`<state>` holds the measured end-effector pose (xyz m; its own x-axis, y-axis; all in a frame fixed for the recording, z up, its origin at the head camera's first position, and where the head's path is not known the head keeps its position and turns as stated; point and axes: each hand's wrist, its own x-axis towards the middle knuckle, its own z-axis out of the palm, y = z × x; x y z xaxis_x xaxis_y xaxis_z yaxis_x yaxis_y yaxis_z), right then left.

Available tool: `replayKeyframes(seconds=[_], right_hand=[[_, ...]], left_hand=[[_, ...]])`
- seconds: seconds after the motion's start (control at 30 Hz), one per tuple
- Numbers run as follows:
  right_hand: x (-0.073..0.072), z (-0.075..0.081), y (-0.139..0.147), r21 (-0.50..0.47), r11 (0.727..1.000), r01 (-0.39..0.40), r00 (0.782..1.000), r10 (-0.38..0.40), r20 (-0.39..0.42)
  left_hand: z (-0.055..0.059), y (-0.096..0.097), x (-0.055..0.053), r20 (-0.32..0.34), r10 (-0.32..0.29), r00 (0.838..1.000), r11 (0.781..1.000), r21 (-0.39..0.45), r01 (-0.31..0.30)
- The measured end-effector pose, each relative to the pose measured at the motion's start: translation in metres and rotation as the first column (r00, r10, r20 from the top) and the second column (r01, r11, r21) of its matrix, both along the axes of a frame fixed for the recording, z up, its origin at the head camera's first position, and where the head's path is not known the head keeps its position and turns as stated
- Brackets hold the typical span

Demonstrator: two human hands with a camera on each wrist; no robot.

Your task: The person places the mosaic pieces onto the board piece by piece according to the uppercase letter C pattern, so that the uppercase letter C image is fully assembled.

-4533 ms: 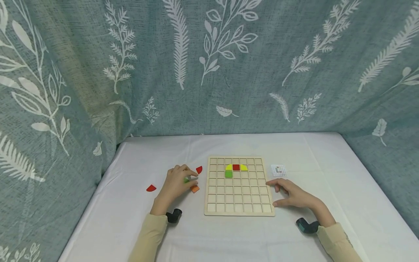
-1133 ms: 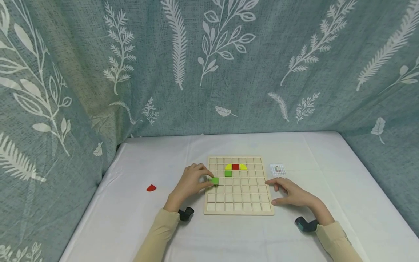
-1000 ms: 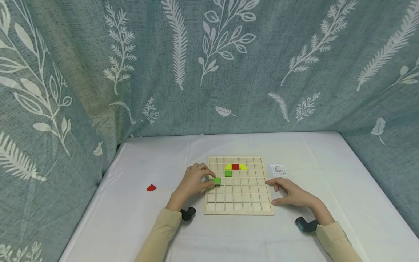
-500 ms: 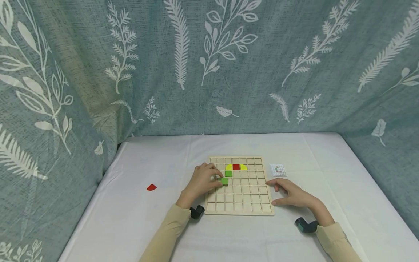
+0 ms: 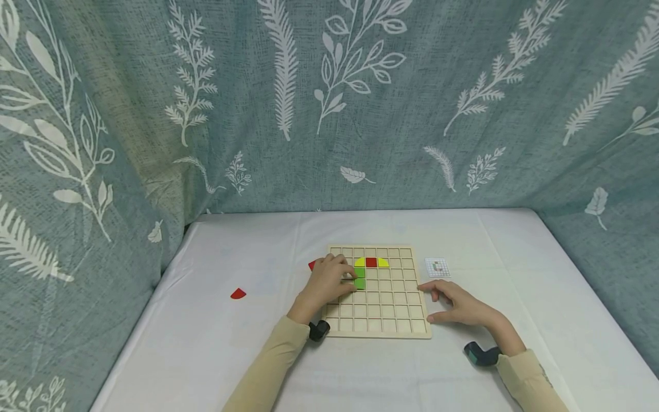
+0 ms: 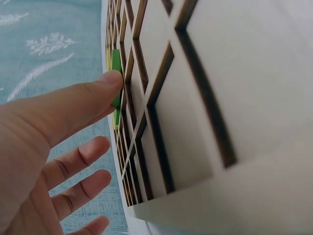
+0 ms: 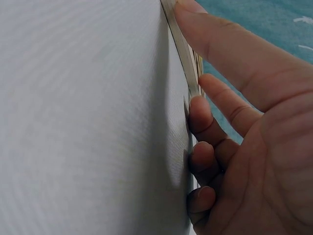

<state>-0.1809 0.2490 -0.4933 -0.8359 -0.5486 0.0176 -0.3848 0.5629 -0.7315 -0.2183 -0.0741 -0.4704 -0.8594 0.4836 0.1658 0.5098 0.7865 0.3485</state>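
My left hand (image 5: 328, 283) is over the left part of the wooden grid board (image 5: 378, 336). Its thumb and index finger pinch a green square tile (image 5: 360, 284), which overlaps the cell just below another green square tile (image 5: 360, 273). In the left wrist view the thumb presses against the held tile's edge, while the other fingers stay apart below. Above the green tiles, a red square tile (image 5: 371, 262) sits between two yellow quarter-round tiles (image 5: 383, 263). My right hand (image 5: 460, 303) rests beside the board, thumb and index fingertips touching its right edge.
A red quarter-round tile (image 5: 238, 293) lies on the white tablecloth at the left. Another red tile (image 5: 312, 265) peeks out behind my left hand. Right of the board lies a small pattern card (image 5: 437, 268). A patterned curtain (image 5: 309, 171) hangs behind the table.
My left hand has picked up the green tile left of the board and carried it right, to just below the placed green tile. The right hand keeps its position at the board's edge.
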Motion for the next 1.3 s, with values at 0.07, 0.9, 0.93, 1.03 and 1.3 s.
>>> replayKeyframes(seconds=[0.07, 0.9, 0.93, 1.03, 1.3], right_hand=[[-0.002, -0.004, 0.003, -0.004, 1.000, -0.004, 1.000, 0.004, -0.001], [-0.002, -0.003, 0.003, -0.028, 1.000, -0.009, 1.000, 0.009, -0.004], [-0.002, -0.004, 0.003, -0.029, 1.000, -0.010, 1.000, 0.010, -0.009], [-0.002, -0.004, 0.004, -0.033, 0.999, -0.014, 1.000, 0.014, -0.010], [0.000, -0.001, 0.003, -0.036, 0.999, -0.014, 1.000, 0.015, 0.012]], left_hand=[[0.000, 0.001, 0.000, 0.000, 0.002, 1.000, 1.000, -0.002, -0.002], [-0.001, -0.007, 0.006, -0.022, 0.039, 0.999, 0.999, 0.029, -0.039], [-0.001, -0.008, 0.006, -0.016, 0.045, 0.999, 0.998, 0.035, -0.045], [-0.002, -0.012, 0.005, 0.010, 0.066, 0.998, 0.996, 0.055, -0.067], [-0.001, -0.026, 0.001, 0.050, 0.127, 0.991, 0.989, 0.070, -0.130]])
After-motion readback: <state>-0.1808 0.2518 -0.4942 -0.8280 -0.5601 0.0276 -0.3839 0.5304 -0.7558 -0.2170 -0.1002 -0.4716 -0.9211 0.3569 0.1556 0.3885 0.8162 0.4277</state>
